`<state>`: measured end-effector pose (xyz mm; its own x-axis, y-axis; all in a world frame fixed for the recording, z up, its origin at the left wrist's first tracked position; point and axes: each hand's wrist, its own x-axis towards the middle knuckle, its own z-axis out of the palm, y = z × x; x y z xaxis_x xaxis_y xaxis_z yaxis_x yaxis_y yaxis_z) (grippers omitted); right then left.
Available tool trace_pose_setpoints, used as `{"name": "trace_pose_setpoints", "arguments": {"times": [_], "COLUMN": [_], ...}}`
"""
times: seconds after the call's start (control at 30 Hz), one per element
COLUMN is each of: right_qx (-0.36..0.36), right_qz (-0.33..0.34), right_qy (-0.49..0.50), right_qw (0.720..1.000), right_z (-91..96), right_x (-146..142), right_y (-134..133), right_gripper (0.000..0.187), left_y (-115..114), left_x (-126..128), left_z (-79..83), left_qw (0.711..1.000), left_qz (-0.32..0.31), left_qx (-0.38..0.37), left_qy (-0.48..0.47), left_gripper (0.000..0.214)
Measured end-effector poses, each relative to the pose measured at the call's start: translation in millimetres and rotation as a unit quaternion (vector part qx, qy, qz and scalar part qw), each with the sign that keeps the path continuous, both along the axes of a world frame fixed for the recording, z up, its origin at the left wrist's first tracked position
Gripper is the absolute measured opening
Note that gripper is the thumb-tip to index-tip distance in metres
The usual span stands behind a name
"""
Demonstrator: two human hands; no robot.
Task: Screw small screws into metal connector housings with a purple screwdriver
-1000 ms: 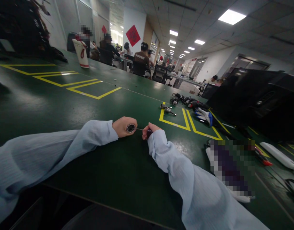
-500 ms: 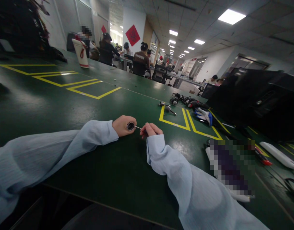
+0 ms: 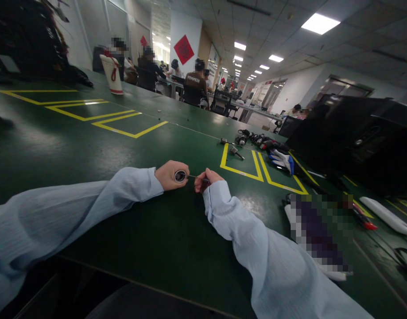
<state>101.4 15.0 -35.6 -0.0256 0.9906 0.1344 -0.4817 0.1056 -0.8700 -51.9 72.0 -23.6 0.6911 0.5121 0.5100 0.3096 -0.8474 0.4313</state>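
Note:
My left hand (image 3: 167, 173) is closed around a round cylindrical part (image 3: 180, 177) with a bright metal rim and a dark hollow end turned toward me. My right hand (image 3: 210, 176) grips a thin screwdriver (image 3: 192, 177); its dark handle is mostly covered by the fingers. The slim shaft points left and meets the side of the cylindrical part beside my left fingers. Where exactly the tip sits is hidden. Both hands are held over the green table (image 3: 150, 230).
Two small metal parts with stems (image 3: 236, 153) lie near a yellow tape outline. Behind them are dark cabled tools (image 3: 256, 138) and a blue-white glove (image 3: 281, 161). A paper cup (image 3: 112, 75) stands far left, a black case (image 3: 352, 141) right. People sit at tables beyond.
My right hand has turned at the wrist around the screwdriver, showing more of its dark handle. My left hand and the cylindrical part stay almost in place.

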Motion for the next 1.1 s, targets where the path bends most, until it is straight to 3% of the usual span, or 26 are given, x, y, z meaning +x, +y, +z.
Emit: {"name": "trace_pose_setpoints", "arguments": {"times": [0.1,0.23,0.5,0.67,0.73,0.97,1.03,1.1], "right_qx": [0.036,0.086,0.183,0.373,0.412,0.45,0.449,0.44], "right_qz": [-0.076,-0.158,-0.167,-0.181,-0.178,-0.204,-0.211,-0.212], "right_qy": [-0.088,-0.215,-0.326,-0.387,-0.408,-0.458,-0.463,-0.45], "right_qw": [0.993,0.96,0.912,0.823,0.795,0.738,0.735,0.748], "right_z": [6.3,7.7,0.7,-5.5,-6.6,-2.0,-1.0,-1.1], "right_x": [-0.9,-6.5,-9.5,-9.7,-9.4,-10.0,-11.2,-12.5], "right_y": [-10.1,-19.5,-20.1,-15.1,-12.6,-14.1,-15.6,-16.8], "right_gripper": [0.029,0.033,0.03,0.024,0.022,0.018,0.019,0.02], "left_y": [2.1,6.0,7.6,5.1,3.3,0.4,0.3,0.4], "left_x": [0.3,-0.4,-0.4,-0.5,-0.7,-0.3,0.0,0.2], "left_z": [-1.0,-3.0,-2.4,1.8,3.4,6.0,5.6,4.3], "left_qw": [0.999,0.997,0.997,0.99,0.988,0.987,0.988,0.989], "left_qz": [0.036,0.061,0.069,0.082,0.08,0.066,0.066,0.076], "left_qx": [0.02,0.042,-0.005,-0.064,-0.078,-0.094,-0.088,-0.074], "left_qy": [0.012,0.018,-0.028,-0.09,-0.102,-0.111,-0.11,-0.107], "left_gripper": [0.011,0.012,0.016,0.018,0.018,0.017,0.017,0.017]}}
